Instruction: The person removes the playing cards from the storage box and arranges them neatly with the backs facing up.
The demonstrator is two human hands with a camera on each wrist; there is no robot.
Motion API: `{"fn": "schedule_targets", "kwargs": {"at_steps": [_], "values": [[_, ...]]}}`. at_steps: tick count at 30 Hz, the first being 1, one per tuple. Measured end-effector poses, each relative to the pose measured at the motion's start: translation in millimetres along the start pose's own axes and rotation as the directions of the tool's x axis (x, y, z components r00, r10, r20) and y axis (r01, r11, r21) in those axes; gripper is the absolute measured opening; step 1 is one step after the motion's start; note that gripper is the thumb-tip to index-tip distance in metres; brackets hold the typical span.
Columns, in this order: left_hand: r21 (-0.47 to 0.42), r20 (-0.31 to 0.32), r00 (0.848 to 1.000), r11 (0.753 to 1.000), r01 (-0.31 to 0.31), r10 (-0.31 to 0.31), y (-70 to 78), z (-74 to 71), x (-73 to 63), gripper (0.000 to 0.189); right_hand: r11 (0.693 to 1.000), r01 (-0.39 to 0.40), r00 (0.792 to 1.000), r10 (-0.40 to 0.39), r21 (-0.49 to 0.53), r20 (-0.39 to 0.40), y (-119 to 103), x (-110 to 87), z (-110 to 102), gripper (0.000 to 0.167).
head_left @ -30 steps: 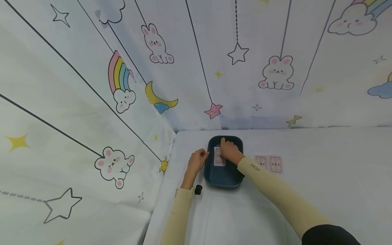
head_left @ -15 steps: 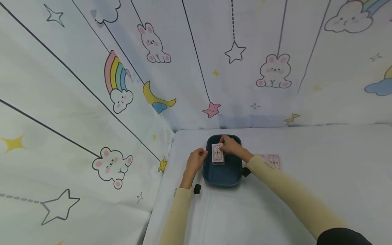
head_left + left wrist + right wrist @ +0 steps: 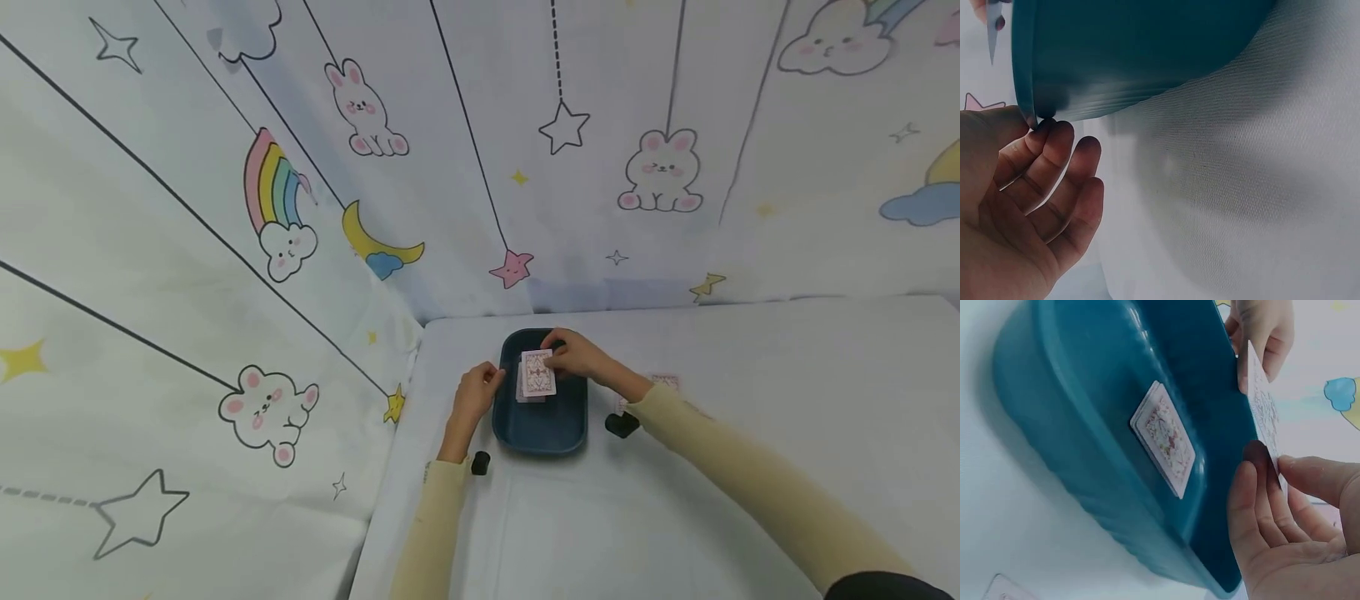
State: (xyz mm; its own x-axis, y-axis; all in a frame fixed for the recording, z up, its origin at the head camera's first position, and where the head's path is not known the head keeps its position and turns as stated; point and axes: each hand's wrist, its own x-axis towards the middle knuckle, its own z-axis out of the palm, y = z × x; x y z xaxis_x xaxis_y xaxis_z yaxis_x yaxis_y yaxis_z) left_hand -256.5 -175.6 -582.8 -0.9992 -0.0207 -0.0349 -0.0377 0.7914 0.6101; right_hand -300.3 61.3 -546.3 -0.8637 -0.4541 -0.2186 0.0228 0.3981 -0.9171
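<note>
A deep blue-green plastic tub (image 3: pixel 540 433) stands on the white table. Thumb and fingertips of my left hand (image 3: pixel 1035 194) pinch its rim on the left side. My right hand (image 3: pixel 583 353) pinches a playing card (image 3: pixel 1263 409) by its edge, above the tub, with the red-patterned back showing in the head view. Beneath it, a small stack of playing cards (image 3: pixel 1165 439) lies on the tub floor, apart from the held card. In the head view the held card covers most of that stack.
To the right of the tub, playing cards (image 3: pixel 665 382) lie face down on the table, partly hidden by the right sleeve (image 3: pixel 720 450). A black wrist device (image 3: pixel 622 425) sits under the right wrist. A cartoon-printed cloth (image 3: pixel 465 167) hangs behind the table.
My right hand has lifted a card off the stack in the tub and shifted it slightly right. My left hand keeps its place at the rim. The head view has turned slightly.
</note>
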Motion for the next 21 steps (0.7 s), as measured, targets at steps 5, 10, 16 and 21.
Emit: {"fn": "schedule_targets", "kwargs": {"at_steps": [5,10,16,21], "values": [[-0.004,0.001,1.0,1.0,-0.003,0.003,0.1,0.5,-0.1,0.025,1.0,0.008,1.0,-0.008,0.015,0.026,2.0,-13.9,-9.4,0.036],[-0.01,-0.007,1.0,1.0,-0.02,0.02,-1.9,0.8,0.5,0.025,1.0,0.016,1.0,-0.016,0.007,0.022,7.2,-26.1,-20.6,0.038],[-0.022,-0.008,0.999,0.999,-0.031,0.031,-2.0,0.8,0.7,0.024,1.0,0.022,1.0,-0.022,0.012,0.013,19.4,-39.3,-36.8,0.038],[-0.016,-0.005,1.0,1.0,-0.023,0.023,-1.3,0.6,0.7,0.023,1.0,0.008,1.0,-0.008,0.004,0.0,32.1,-48.6,-50.3,0.039]]}}
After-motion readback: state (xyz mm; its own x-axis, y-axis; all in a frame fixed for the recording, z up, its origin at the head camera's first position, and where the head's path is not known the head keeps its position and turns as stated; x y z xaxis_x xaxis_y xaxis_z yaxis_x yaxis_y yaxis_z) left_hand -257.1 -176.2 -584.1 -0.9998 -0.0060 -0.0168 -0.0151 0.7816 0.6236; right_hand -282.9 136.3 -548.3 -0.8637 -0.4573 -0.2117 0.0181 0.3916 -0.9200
